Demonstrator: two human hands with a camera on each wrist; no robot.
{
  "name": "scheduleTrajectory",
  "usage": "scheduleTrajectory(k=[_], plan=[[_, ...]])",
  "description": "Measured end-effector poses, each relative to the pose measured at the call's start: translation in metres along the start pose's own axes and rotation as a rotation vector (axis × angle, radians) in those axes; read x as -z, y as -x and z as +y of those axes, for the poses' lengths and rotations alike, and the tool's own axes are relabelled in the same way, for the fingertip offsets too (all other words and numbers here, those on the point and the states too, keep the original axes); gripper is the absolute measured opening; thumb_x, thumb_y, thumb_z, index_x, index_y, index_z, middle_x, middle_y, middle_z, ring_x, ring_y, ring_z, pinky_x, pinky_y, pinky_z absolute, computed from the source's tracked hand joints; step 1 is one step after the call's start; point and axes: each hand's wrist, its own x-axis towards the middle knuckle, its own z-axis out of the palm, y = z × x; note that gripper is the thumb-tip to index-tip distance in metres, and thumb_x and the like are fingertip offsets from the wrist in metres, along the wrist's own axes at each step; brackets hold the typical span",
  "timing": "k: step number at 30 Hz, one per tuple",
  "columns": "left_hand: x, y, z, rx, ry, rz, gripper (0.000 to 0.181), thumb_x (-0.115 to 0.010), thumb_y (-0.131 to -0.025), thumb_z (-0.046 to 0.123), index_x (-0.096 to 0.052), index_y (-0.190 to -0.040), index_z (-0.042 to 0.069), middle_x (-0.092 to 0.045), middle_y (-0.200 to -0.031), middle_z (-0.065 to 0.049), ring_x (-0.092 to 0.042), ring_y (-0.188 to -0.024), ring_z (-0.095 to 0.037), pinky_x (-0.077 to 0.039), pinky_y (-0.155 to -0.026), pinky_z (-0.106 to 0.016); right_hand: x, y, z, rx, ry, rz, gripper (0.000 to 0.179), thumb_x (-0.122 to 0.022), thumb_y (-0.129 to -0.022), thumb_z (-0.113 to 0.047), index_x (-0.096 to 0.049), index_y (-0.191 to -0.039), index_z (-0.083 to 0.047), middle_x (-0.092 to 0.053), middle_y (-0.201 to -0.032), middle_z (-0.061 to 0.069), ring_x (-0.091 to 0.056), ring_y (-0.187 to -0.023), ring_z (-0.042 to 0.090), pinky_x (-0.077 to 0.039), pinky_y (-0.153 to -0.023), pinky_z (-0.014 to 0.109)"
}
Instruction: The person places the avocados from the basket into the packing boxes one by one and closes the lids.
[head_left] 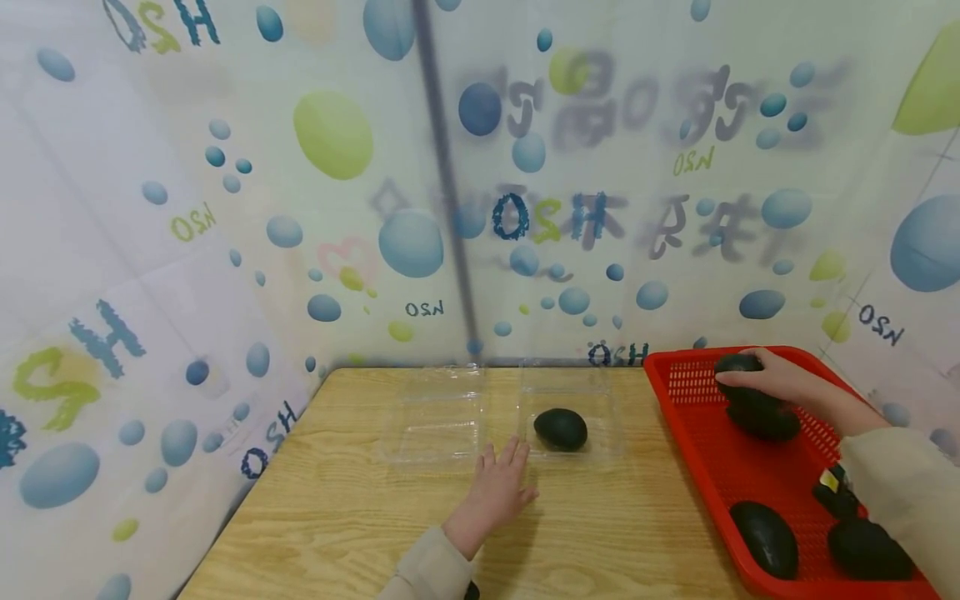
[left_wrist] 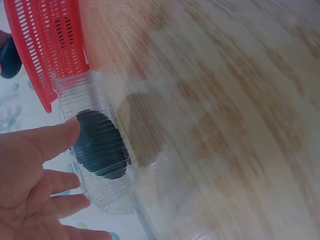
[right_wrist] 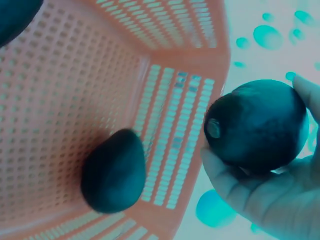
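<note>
My right hand (head_left: 806, 392) grips a dark avocado (right_wrist: 260, 125) at the far end of the red basket (head_left: 693, 471), up near its rim in the right wrist view. Just below it another avocado (head_left: 765, 418) lies inside the basket. My left hand (head_left: 495, 492) has its fingers spread and holds nothing. Its fingertips are close to a clear plastic container (head_left: 609, 437), in which a single avocado (head_left: 561, 429) lies. A second clear container (head_left: 438, 421), with no avocado in it, stands to the left on the wooden table (head_left: 330, 508).
Two more avocados show at the basket's near end, one at the left (head_left: 765, 540) and one at the right (head_left: 870, 550), partly covered by the right sleeve (head_left: 896, 483). A patterned curtain (head_left: 480, 300) hangs behind the table's far edge.
</note>
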Motion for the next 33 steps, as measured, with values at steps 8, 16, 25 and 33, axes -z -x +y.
scheduleTrajectory(k=[8,16,25,33], plan=[[0.0,0.0,0.001,0.002,-0.011,0.01,0.064,-0.067,-0.082,0.034,-0.042,-0.134,0.006,-0.039,-0.14,-0.013,-0.039,-0.12,-0.048,-0.038,-0.094,-0.054,-0.016,-0.011,-0.036,0.021,-0.08,0.039,0.087,-0.047,-0.089,-0.051,-0.008,-0.139,0.009,-0.028,-0.129,0.034,-0.04,-0.108,0.045,-0.046,-0.081,0.049],[0.0,0.0,0.002,0.003,0.004,0.002,0.063,-0.066,-0.083,0.034,-0.042,-0.135,0.006,-0.038,-0.141,-0.013,-0.037,-0.122,-0.048,-0.037,-0.095,-0.055,-0.043,-0.034,-0.071,0.076,-0.136,0.032,0.086,-0.051,-0.089,-0.047,-0.011,-0.138,0.011,-0.029,-0.129,0.034,-0.045,-0.104,0.041,-0.049,-0.082,0.044],[-0.001,-0.001,0.0,0.009,0.024,0.003,0.063,-0.066,-0.083,0.033,-0.042,-0.134,0.006,-0.038,-0.141,-0.013,-0.037,-0.122,-0.049,-0.036,-0.096,-0.055,-0.081,-0.063,-0.101,0.105,-0.013,0.08,0.074,-0.061,-0.085,-0.037,-0.025,-0.133,0.006,-0.041,-0.123,0.031,-0.047,-0.102,0.041,-0.048,-0.083,0.048],[-0.001,-0.002,0.0,0.011,0.013,-0.002,0.064,-0.066,-0.082,0.034,-0.042,-0.134,0.006,-0.038,-0.141,-0.013,-0.037,-0.122,-0.048,-0.037,-0.095,-0.055,-0.115,-0.082,-0.11,0.16,0.175,0.116,0.076,-0.068,-0.08,-0.032,-0.031,-0.132,0.008,-0.048,-0.12,0.031,-0.052,-0.1,0.04,-0.047,-0.084,0.05]])
